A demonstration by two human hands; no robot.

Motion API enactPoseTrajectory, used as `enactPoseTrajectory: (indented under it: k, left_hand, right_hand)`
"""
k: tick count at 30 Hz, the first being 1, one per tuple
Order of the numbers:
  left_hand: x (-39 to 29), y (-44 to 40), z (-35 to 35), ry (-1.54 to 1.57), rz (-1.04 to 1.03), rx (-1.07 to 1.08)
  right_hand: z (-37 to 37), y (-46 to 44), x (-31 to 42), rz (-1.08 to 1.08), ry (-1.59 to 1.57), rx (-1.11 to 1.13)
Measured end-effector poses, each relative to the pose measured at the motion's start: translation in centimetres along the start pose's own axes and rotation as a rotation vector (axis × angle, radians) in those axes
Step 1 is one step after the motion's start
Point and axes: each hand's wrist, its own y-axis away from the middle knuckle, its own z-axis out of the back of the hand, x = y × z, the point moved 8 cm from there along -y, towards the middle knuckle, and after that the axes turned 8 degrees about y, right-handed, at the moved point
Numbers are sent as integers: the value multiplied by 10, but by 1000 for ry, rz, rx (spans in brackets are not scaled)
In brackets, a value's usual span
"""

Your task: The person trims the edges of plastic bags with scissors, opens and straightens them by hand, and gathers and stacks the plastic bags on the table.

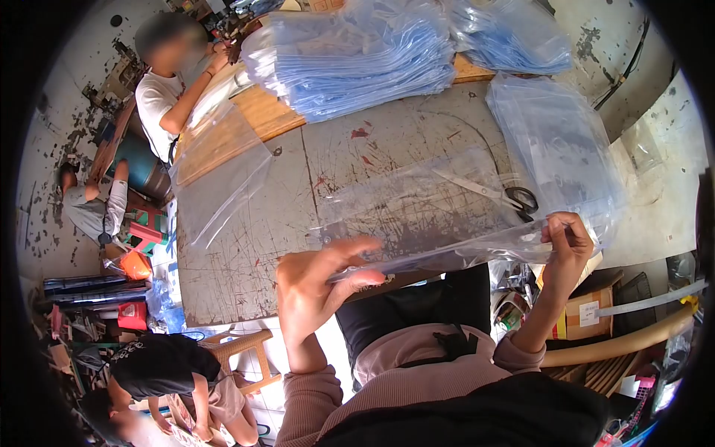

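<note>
A clear plastic sheet [462,255] stretches between my two hands along the table's near edge. Its right end is pinched between the thumb and fingers of my right hand [567,242]. At the other end, my left hand [316,287] has thumb and forefinger spread apart, with the sheet's edge running between them; the fingers are slightly blurred. Beyond the sheet, scissors [484,190] with black handles lie on more clear plastic. A stack of clear plastic pieces [551,141] lies just past my right hand.
Large piles of bluish plastic [357,71] cover the far side of the scratched grey table [253,276]. Another clear sheet [223,175] overhangs its left part. A person in white [160,104] works at the far left; another in black [160,365] sits lower left. Cardboard boxes [581,316] stand right.
</note>
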Motion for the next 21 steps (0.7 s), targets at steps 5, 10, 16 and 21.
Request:
enactPoseTrajectory:
  k: [5,10,16,21]
  left_hand:
    - [6,15,12,323,-47,-211]
    - [-17,14,11,121,-287,-151]
    - [-32,20,6,-9,-416,-61]
    - [-30,20,3,78,-423,-35]
  right_hand:
    - [2,-3,-6,-36,-28,-20]
    - [2,-4,-7,-12,-49,-9]
    - [3,-5,-10,-41,-110,35]
    - [3,-6,-14,-61,-151,41]
